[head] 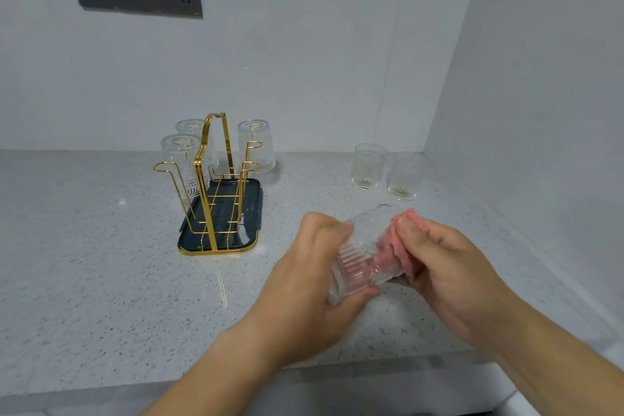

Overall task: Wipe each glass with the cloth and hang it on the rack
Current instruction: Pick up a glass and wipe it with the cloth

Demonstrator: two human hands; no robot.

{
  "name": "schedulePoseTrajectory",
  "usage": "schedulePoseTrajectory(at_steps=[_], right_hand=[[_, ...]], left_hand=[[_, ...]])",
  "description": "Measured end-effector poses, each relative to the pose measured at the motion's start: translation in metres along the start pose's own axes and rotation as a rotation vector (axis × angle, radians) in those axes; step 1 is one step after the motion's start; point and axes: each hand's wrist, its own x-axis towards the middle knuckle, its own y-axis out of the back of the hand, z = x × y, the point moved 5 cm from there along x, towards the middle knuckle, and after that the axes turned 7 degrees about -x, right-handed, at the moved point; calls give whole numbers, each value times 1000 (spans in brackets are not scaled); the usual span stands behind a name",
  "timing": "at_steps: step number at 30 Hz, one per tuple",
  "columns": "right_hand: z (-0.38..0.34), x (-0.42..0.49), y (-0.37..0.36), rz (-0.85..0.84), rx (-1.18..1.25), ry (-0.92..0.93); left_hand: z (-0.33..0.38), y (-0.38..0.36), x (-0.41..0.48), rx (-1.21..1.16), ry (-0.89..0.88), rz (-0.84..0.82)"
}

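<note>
Speckled grey stone is forming the table (pixel 101 280), and it is a hard landing for anything that slips. On it the gold wire rack (pixel 216 192) is standing on a dark tray, with three ribbed glasses (pixel 255 145) hanging upside down on its far prongs while the near prongs are sitting bare. Two more glasses (pixel 368 166) are waiting upright near the right wall, well apart from the rack.

The left hand (pixel 304 284) is curling around the base end of a ribbed glass (pixel 361 253), fingers over the top and thumb underneath, holding it tilted above the table. The right hand (pixel 449 267) is pinching a pink cloth (pixel 403 240) against the glass's open end, with part of the cloth showing through the wall, apparently pushed inside.

The main risk, as I judge it, is sitting in that left grip: the glass is smooth, possibly damp, and being held only near its base, so a firm twist of the cloth could be levering it loose onto the stone. Pressing hard at the rim could also be chipping it. Later, swinging towards the near prongs could be knocking the hung glasses or tipping the light rack.
</note>
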Motion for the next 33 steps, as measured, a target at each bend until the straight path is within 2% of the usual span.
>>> schedulePoseTrajectory(at_steps=[1, 2, 3, 5, 7, 10, 12, 13, 15, 16, 17, 18, 21, 22, 24, 26, 28, 29, 31, 32, 33], right_hand=[[-1, 1, -1, 3, 53, -25], [0, 3, -1, 2, 36, -9], [-3, 3, -1, -1, -27, 25], [-5, 2, -2, 7, -162, 102], [-9, 0, -4, 26, -248, 174], [-8, -2, -4, -2, -296, 225], [-9, -2, -5, -18, -295, 213], [-7, -1, -4, -19, -280, 178], [-1, 2, -2, -3, -123, 54], [2, 3, -2, 3, -50, 7], [3, 4, -2, 10, -19, -23], [4, 5, -1, 15, -54, -11], [-4, 1, -2, 43, -189, 83], [-6, 0, -2, 38, -209, 116], [-10, -3, -3, 25, -267, 172], [-9, -4, -1, 14, -289, 210], [-7, -3, 0, -1, -261, 176], [-6, -2, 0, -6, -236, 144], [-4, 1, 0, -5, -132, 61], [-3, 1, 0, 3, -81, 19], [-2, 2, 0, 3, -67, 0]], left_hand=[[0, 0, 0, 84, -65, 6], [0, 1, 2, 22, -27, -2], [0, 1, 3, -172, 99, -8], [-2, -11, 4, -718, 420, -77], [-6, -15, 6, -981, 600, -60], [-5, -6, 8, -1043, 590, -13], [-1, -1, 7, -832, 467, -37], [0, 1, 5, -617, 370, -47], [1, 5, 5, -51, 48, -3], [0, 3, 4, 113, -95, 23], [-2, 0, 4, 148, -147, 28], [-3, 0, 4, 57, -98, 16], [-7, -11, 4, -664, 381, -61], [-10, -17, 3, -814, 501, -74], [-11, -19, 5, -1021, 617, -74], [-7, -15, 6, -1075, 621, -45], [-2, -9, 6, -922, 525, -52], [0, -6, 4, -721, 440, -73], [4, 1, 4, -130, 134, -59], [3, 0, 2, 86, -46, -26], [2, -1, 0, 173, -154, -5]])
